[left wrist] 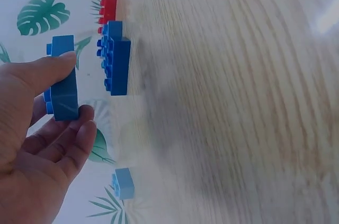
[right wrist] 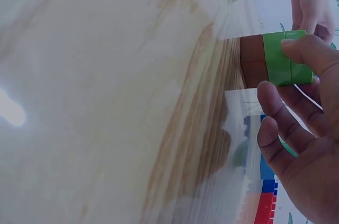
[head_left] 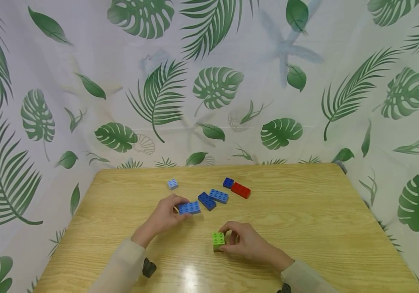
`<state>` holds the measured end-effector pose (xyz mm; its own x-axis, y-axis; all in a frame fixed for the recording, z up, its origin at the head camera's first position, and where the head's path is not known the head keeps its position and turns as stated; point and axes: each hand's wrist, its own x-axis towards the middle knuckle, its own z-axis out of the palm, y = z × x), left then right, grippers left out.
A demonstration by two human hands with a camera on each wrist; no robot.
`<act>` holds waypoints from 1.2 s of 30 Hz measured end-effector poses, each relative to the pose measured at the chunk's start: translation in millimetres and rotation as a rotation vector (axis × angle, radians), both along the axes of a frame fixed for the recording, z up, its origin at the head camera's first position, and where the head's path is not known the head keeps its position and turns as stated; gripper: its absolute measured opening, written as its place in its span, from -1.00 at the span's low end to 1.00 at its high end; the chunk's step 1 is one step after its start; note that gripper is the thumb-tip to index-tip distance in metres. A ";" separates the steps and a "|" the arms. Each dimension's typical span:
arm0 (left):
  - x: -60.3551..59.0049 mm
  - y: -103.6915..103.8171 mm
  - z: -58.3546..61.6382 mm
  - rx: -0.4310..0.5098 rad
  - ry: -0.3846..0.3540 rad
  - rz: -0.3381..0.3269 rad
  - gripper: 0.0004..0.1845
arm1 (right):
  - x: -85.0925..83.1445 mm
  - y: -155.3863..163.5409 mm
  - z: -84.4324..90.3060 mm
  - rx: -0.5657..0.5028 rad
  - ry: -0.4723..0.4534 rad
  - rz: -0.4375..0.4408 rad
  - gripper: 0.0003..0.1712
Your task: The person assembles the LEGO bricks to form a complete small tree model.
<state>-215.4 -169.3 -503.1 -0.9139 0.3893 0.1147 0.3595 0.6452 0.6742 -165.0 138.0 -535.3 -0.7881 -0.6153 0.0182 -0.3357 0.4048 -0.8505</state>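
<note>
My left hand [head_left: 166, 212] grips a light blue eight-stud building brick [head_left: 189, 208] between thumb and fingers. The left wrist view shows that brick [left wrist: 64, 89] raised above the table, its studs facing up. My right hand [head_left: 247, 243] pinches a small stack of square building bricks [head_left: 218, 238], bright green on top. Seen from the right wrist, the green part [right wrist: 276, 65] has a seam across it and sits over a brown part [right wrist: 253, 61] at the table side. Nearest my left hand lies a dark blue brick [head_left: 207, 201], beside another light blue brick [head_left: 218, 195].
Farther back on the wooden table [head_left: 304, 211] lie a red brick [head_left: 241, 190] and a small dark blue brick [head_left: 228, 182], close together. A small pale blue brick [head_left: 173, 184] lies at the back left. A leaf-patterned cloth [head_left: 209, 122] stands behind the table.
</note>
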 end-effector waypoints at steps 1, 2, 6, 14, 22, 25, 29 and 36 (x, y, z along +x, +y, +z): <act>1.7 0.8 1.2 0.000 0.001 -0.010 -0.65 | -0.1 0.0 0.0 0.001 -0.001 -0.001 -0.61; 3.5 1.9 2.6 -0.001 -0.001 -0.021 -0.65 | -0.2 0.0 0.0 0.004 -0.002 -0.002 -0.61; 9.7 6.2 7.2 -0.006 0.010 -0.064 -0.64 | -1.0 0.1 -1.7 0.022 -0.001 -0.004 -0.62; 22.1 13.3 10.3 0.001 0.030 -0.156 -0.61 | -1.0 0.8 -3.5 0.011 0.007 0.002 -0.62; 35.8 20.9 10.4 0.003 0.013 -0.204 -0.63 | -0.1 1.0 -2.2 0.001 0.011 0.006 -0.63; 39.5 23.5 10.2 0.010 0.011 -0.226 -0.64 | -0.1 0.8 -2.3 -0.006 0.018 0.007 -0.63; 42.5 25.9 7.6 0.013 0.018 -0.250 -0.65 | -0.2 0.6 -2.4 -0.011 0.019 0.004 -0.64; 46.1 28.4 3.8 -0.012 -0.011 -0.260 -0.65 | -0.6 0.4 -2.9 0.003 0.013 0.001 -0.63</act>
<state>-169.4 -140.9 -499.4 -0.7842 0.6126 0.0990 0.5069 0.5404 0.6716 -165.6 138.4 -538.2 -0.7869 -0.6165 0.0263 -0.3472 0.4071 -0.8448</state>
